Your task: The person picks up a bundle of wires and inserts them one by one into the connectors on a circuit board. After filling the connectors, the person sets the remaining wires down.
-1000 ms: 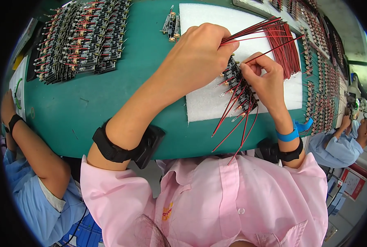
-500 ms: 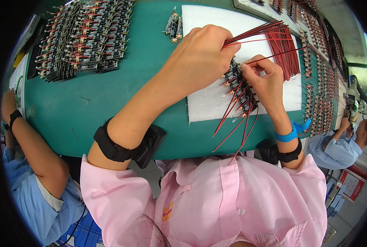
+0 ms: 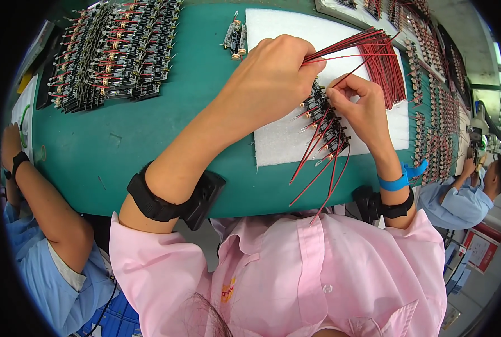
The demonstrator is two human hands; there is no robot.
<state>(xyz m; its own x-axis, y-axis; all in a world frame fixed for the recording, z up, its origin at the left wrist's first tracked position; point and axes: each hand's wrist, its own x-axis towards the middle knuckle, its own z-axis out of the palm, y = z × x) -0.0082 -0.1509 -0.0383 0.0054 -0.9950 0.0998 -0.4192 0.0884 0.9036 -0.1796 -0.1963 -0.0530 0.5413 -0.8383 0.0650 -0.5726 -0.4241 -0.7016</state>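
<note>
My left hand [image 3: 281, 73] is closed round a bundle of thin red and black wires [image 3: 349, 45], whose ends fan out to the right. Close beside it, my right hand [image 3: 363, 104] pinches a single dark wire [image 3: 361, 64] between thumb and finger; the wire slants up to the right. Under and between both hands lies a row of small black circuit boards [image 3: 332, 132] on a white foam sheet [image 3: 273, 149]. Several red and black wires trail from these boards toward me. My left hand hides the upper end of the row.
More red wires [image 3: 386, 73] lie in a pile on the foam. Rows of wired boards [image 3: 115, 56] cover the green mat [image 3: 93, 151] at far left; a few boards [image 3: 236, 38] sit beside the foam. Assembled parts [image 3: 430, 135] stand at right. Co-workers sit on both sides.
The single wire in my right hand has swung from nearly level to a steeper upward slant. My left hand stays in place with its bundle.
</note>
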